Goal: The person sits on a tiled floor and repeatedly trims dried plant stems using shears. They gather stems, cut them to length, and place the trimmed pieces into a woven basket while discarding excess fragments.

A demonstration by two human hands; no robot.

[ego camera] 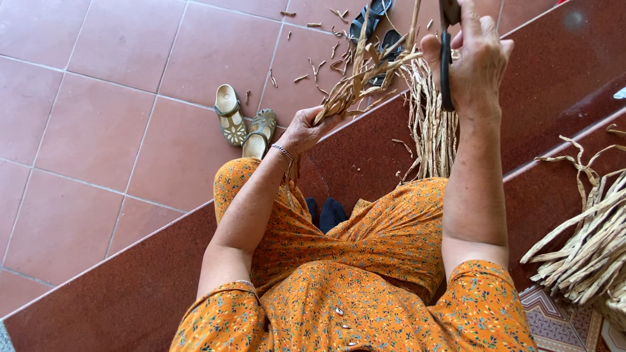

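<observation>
A seated person's left hand (301, 130) grips a bundle of dried straw strips (365, 78), angled up toward the scissors (446, 62) that the right hand (473, 55) closes around, so the ends meet the blades. Sandals (244, 124) lie far left on the floor tiles (98, 98).

The left hand (301, 130) grips dried straw strands (365, 75) while the right hand (473, 58) holds dark scissors (446, 65) (blades upward) beside them.
</observation>
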